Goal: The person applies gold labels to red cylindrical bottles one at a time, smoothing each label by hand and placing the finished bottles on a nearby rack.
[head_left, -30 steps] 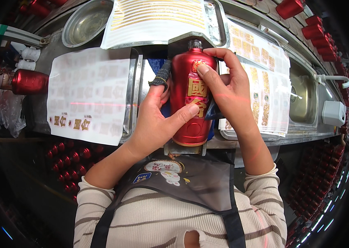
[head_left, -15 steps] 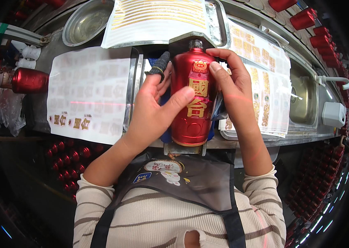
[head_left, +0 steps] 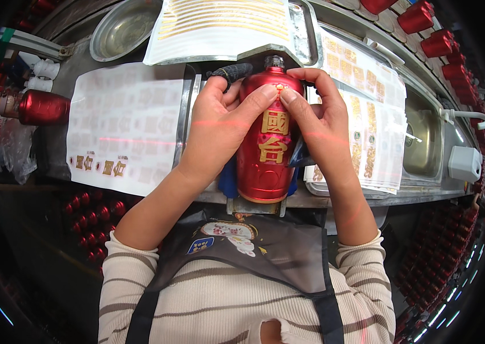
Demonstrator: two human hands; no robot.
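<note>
A glossy red bottle (head_left: 262, 184) lies on its back in front of me, its dark threaded neck pointing away. Large raised gold characters (head_left: 273, 150) run down its face. My left hand (head_left: 215, 129) is closed on the bottle's left side, with a dark knit cover (head_left: 234, 72) on one finger. From the right, my right hand (head_left: 325, 117) grips the shoulder, its index finger near the neck. Both thumbs press side by side on the small gold emblem at the top, hiding most of it. Blue cloth (head_left: 227, 179) shows under the bottle.
A sheet of gold transfers (head_left: 133, 126) lies left, striped sheets (head_left: 219, 28) behind, more label sheets (head_left: 363, 86) right. Another red bottle (head_left: 41, 108) lies far left. A metal bowl (head_left: 122, 34) stands at the back; a sink (head_left: 426, 140) is right. Red bottles fill racks (head_left: 434, 246) below.
My left hand has moved up the bottle; its thumb shifted from the large characters to the emblem. My right thumb has moved slightly inward onto the emblem. The bottle stays in place.
</note>
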